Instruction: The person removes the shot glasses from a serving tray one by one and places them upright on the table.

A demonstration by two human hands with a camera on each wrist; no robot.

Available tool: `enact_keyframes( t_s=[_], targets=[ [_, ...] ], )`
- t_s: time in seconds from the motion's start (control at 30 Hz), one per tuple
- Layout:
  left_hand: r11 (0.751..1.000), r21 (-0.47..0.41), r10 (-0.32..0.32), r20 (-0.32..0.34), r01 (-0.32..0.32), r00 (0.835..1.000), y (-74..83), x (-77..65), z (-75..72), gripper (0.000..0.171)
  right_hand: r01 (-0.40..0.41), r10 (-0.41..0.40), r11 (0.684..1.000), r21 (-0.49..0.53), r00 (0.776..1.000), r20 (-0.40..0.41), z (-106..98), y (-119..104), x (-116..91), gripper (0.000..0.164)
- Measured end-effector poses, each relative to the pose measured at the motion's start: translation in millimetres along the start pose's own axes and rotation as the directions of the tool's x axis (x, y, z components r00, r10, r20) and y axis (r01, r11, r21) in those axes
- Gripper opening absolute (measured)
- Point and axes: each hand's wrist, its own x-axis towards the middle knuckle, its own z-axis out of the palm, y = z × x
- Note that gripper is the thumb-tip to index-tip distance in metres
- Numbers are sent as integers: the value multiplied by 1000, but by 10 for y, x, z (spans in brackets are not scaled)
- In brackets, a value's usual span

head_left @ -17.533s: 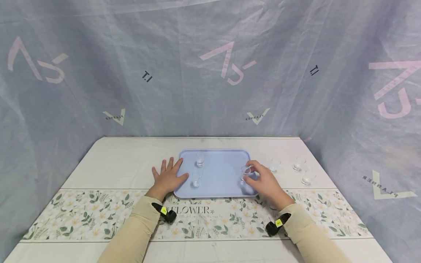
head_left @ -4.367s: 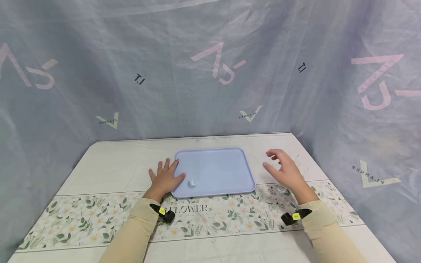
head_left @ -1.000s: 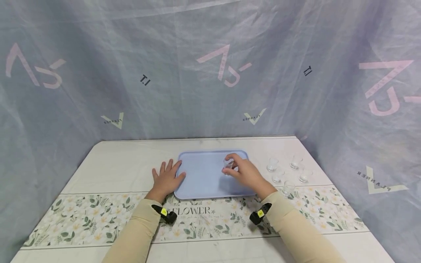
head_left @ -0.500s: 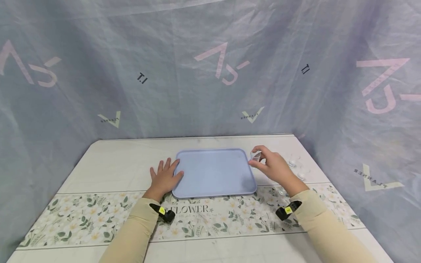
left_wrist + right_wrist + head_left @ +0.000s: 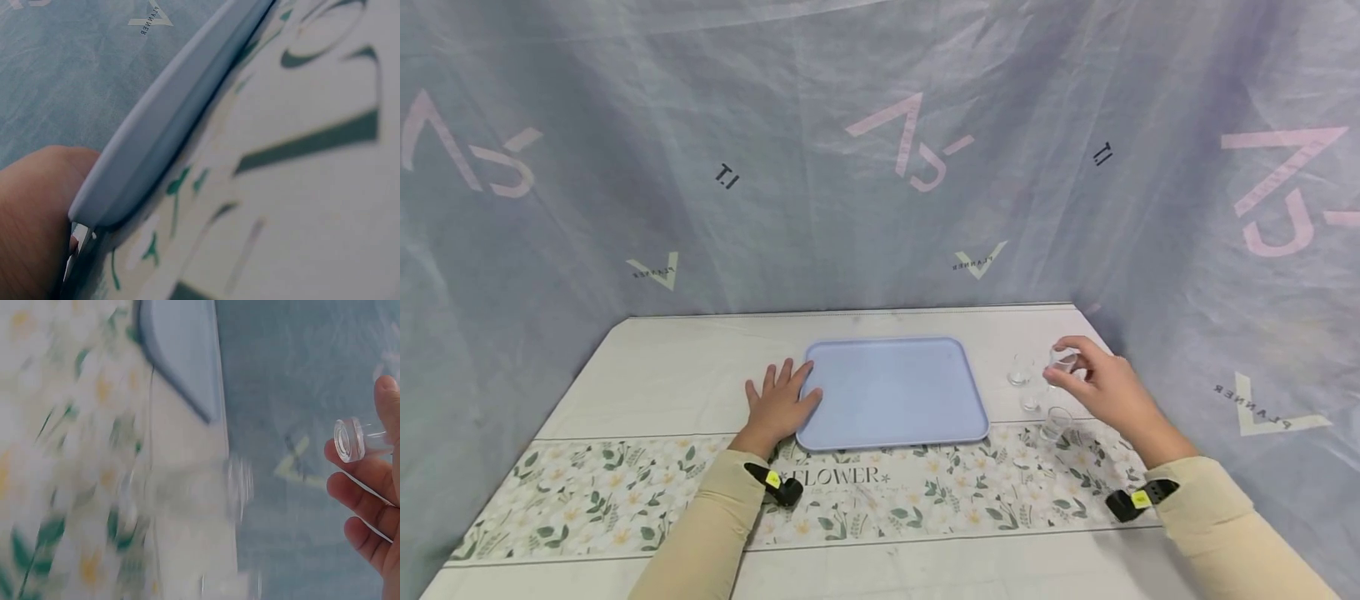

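Note:
My right hand [image 5: 1111,392] holds a small clear shot glass [image 5: 1063,360] between thumb and fingers, above the right part of the table. In the right wrist view the thick base of this shot glass [image 5: 350,440] points away from the fingers. Below and to the left of that hand stand clear glasses: one at the back [image 5: 1019,372], one in the middle [image 5: 1031,402] and one on the floral band [image 5: 1057,423]. My left hand [image 5: 777,408] lies spread at the left edge of the pale blue tray [image 5: 891,396], thumb over its rim. Nothing stands on the tray.
A white tablecloth [image 5: 700,358] with a floral band [image 5: 587,496] covers the table. Grey-blue curtains [image 5: 820,192] close off the back and both sides. The hand and forearm may hide more glasses at the right.
Earlier, glasses stood on the tray's left part. Over the last second my right hand has carried a shot glass rightward off the tray to the glasses. My left hand has stayed put.

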Motion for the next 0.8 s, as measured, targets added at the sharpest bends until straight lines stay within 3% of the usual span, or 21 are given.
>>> enact_keyframes(
  t_s=[0.4,0.67,0.8],
  targets=[
    [1000,-4,-4,6,4,1000,24,-16,-21,70,-93,95,995,42,994,-47,-196,392,-428,39],
    [1000,-7,-2,2,2,1000,27,-25,-29,70,-173,174,983,57,984,-23,-88,692,-636,38],
    [1000,-7,-7,5,7,1000,25,-23,-23,70,-269,267,962,56,963,41,26,845,-736,39]
  ],
)
